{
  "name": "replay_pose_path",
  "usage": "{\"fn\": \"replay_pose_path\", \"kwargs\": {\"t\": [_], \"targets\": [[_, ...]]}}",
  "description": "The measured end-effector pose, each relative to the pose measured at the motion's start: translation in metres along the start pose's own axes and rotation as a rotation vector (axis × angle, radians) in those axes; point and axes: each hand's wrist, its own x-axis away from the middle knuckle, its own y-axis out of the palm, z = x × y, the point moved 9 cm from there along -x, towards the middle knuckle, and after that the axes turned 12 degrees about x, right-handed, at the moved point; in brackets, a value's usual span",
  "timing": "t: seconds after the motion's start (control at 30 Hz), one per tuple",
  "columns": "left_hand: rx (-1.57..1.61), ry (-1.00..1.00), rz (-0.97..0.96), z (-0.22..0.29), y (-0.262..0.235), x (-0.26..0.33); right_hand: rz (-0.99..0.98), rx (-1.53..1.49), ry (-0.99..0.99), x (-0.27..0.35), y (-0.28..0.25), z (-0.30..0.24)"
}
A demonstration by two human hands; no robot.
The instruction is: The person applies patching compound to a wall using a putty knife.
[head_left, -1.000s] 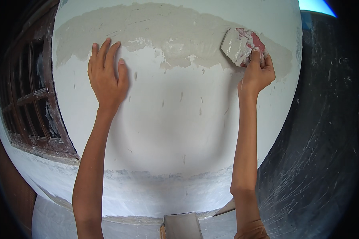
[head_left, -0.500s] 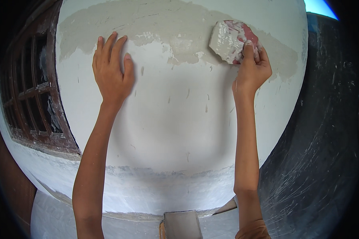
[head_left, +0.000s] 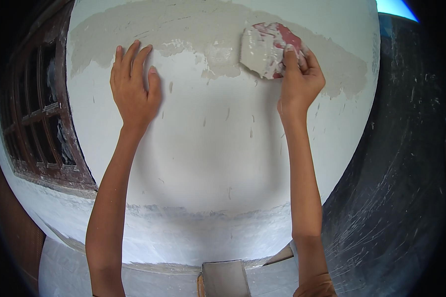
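Note:
My right hand (head_left: pixel 301 81) grips a flat red putty scraper (head_left: pixel 270 49) smeared with wet, pale plaster. The thumb lies on its near face and the other fingers go behind it, partly hidden. The scraper's left edge is at or close to the wall (head_left: pixel 213 138), over a band of damp grey plaster (head_left: pixel 183 29); whether it touches I cannot tell. To the left, my left hand (head_left: pixel 136 86) rests against the wall with fingers spread, its fingertips at the lower border of the grey band. It holds nothing.
A brown wooden window frame (head_left: pixel 57 173) with dark panes stands at the left. A dark, paint-splashed surface (head_left: pixel 396 173) runs down the right. Below, a grey square-cornered board or slab (head_left: pixel 226 279) sits by the wall's foot on pale floor tiles (head_left: pixel 158 283).
My right hand and the scraper have moved left along the grey band. My left hand stays in place on the wall; the view has shifted slightly.

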Motion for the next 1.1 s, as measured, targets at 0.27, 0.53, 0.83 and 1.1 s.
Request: {"fn": "replay_pose_path", "kwargs": {"t": [0.27, 0.53, 0.83, 1.1], "targets": [[-0.007, -0.032, 0.005, -0.004, -0.005, 0.0, 0.039, 0.224, 0.125, -0.007, -0.009, 0.008], [0.0, -0.015, 0.028, -0.008, -0.01, 0.001, -0.119, 0.047, 0.049, 0.027, 0.04, 0.005], [0.006, -0.013, 0.024, -0.008, 0.0, 0.003, 0.197, 0.02, 0.107, 0.017, -0.024, 0.007], [0.01, -0.022, 0.004, -0.009, -0.001, 0.001, 0.1, 0.117, 0.14, 0.029, 0.006, 0.015]]}}
